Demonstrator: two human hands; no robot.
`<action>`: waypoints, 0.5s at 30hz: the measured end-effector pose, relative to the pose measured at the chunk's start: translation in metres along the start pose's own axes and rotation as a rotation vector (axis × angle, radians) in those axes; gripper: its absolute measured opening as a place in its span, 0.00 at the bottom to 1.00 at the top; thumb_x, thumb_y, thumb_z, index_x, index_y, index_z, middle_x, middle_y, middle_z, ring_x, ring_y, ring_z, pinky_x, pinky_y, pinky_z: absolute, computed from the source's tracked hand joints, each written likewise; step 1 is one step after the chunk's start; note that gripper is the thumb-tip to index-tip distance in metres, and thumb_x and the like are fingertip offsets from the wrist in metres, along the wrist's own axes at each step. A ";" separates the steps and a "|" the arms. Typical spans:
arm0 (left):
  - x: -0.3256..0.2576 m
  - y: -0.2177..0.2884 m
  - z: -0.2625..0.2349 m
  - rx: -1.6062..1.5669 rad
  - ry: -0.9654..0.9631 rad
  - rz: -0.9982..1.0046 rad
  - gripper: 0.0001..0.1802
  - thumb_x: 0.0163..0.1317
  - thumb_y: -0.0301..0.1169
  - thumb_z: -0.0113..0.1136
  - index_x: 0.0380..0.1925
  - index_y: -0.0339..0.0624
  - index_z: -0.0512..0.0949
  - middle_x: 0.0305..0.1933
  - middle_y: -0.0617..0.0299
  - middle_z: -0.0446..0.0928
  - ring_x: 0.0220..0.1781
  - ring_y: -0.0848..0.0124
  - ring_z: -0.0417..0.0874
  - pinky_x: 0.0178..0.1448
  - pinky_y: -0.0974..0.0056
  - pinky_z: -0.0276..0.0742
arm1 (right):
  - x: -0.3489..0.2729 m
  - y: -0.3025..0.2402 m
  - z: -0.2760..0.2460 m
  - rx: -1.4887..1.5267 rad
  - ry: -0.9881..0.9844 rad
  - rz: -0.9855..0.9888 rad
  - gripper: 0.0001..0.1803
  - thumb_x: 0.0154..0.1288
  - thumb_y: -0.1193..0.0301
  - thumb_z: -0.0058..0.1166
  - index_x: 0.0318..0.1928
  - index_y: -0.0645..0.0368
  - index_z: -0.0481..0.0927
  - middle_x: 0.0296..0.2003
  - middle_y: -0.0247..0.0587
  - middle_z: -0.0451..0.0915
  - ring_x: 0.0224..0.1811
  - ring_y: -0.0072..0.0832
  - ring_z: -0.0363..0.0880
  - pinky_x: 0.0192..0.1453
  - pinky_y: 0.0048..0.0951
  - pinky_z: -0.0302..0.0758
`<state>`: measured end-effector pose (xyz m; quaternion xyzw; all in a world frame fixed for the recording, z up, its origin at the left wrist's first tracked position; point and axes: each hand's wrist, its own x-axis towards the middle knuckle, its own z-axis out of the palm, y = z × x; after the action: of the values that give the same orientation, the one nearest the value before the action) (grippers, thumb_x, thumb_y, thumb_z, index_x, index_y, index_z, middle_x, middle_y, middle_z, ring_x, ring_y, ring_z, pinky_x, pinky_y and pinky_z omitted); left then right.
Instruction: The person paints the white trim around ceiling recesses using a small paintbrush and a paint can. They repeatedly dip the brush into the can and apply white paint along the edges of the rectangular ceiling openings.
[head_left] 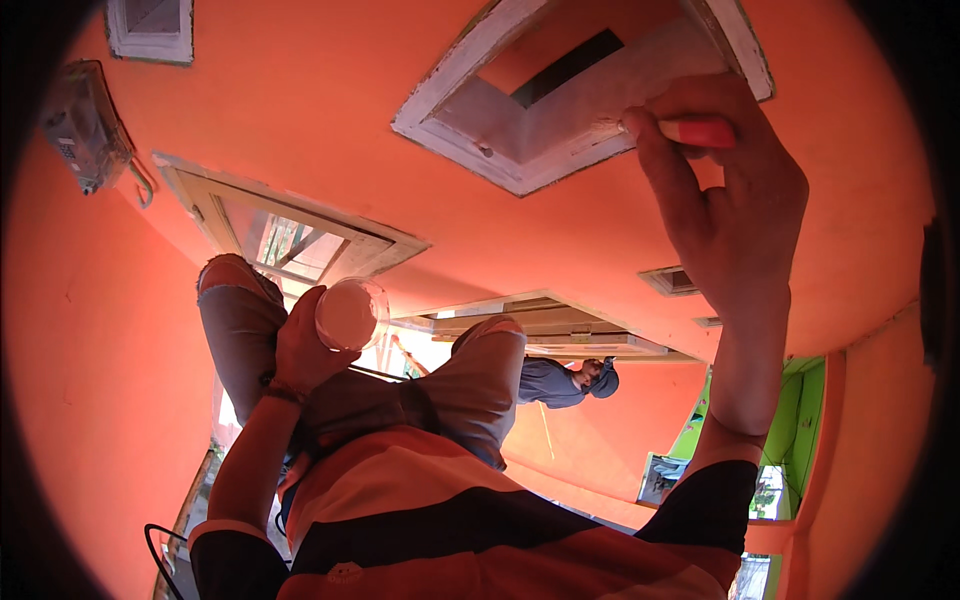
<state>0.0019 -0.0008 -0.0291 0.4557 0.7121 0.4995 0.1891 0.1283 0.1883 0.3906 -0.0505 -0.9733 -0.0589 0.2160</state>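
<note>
Striped shirt (430, 520) nearest; right hand (730, 200) grips red-handled brush (690, 130) against white frame (520, 160)

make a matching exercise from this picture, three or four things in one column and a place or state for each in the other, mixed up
Things:
1. right hand
2. left hand
3. grey box
4. other person

Places or states:
a. fixed on the orange wall, upper left
b. grips a red-handled tool against the white window frame
c. in the background, middle of the view
d. holds a clear cup

Pairs: 1-b, 2-d, 3-a, 4-c
</note>
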 end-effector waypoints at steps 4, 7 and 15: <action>0.000 0.000 0.002 0.006 0.026 0.030 0.51 0.33 0.36 0.83 0.62 0.40 0.69 0.57 0.48 0.78 0.57 0.48 0.82 0.59 0.51 0.83 | -0.003 -0.005 -0.002 0.061 0.086 0.139 0.07 0.64 0.84 0.65 0.40 0.64 0.82 0.40 0.37 0.81 0.40 0.22 0.84 0.42 0.21 0.83; -0.002 -0.002 0.001 0.016 0.027 0.016 0.51 0.33 0.35 0.83 0.62 0.39 0.69 0.57 0.47 0.78 0.57 0.48 0.82 0.60 0.51 0.83 | 0.008 -0.026 0.027 0.049 0.195 0.078 0.04 0.65 0.83 0.64 0.37 0.64 0.82 0.40 0.37 0.82 0.39 0.23 0.85 0.40 0.22 0.84; 0.000 0.000 0.000 -0.007 0.019 0.007 0.51 0.32 0.35 0.83 0.62 0.40 0.69 0.57 0.47 0.78 0.57 0.48 0.82 0.59 0.51 0.83 | 0.005 -0.005 -0.001 -0.178 0.048 0.054 0.05 0.65 0.79 0.66 0.37 0.64 0.81 0.40 0.33 0.82 0.34 0.21 0.84 0.33 0.20 0.77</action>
<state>0.0018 -0.0010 -0.0289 0.4526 0.7105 0.5071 0.1821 0.1239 0.1833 0.3930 -0.0942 -0.9571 -0.1405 0.2353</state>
